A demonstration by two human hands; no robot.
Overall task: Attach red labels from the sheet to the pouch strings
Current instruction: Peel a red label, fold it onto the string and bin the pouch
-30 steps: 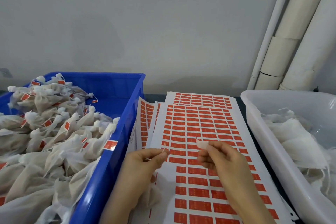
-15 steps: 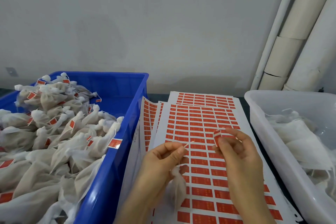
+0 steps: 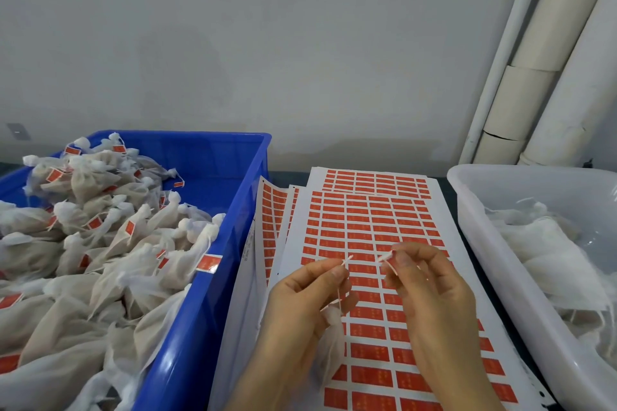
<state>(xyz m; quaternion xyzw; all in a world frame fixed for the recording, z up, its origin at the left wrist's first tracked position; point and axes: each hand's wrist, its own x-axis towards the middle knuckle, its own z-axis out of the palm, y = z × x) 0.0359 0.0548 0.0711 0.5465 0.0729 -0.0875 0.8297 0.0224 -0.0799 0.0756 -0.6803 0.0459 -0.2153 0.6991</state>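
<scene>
Red sticky label (image 3: 384,257), pinched edge-on in right hand (image 3: 430,297), faces thin white pouch string (image 3: 347,260) pinched by left hand (image 3: 300,300), small white mesh pouch (image 3: 329,320) dangling, seemingly ready for joining.

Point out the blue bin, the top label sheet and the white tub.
blue bin (image 3: 207,160), head view, on its far inner wall.
top label sheet (image 3: 367,222), head view, on its upper rows of red labels.
white tub (image 3: 534,187), head view, on its far inner wall.
</scene>
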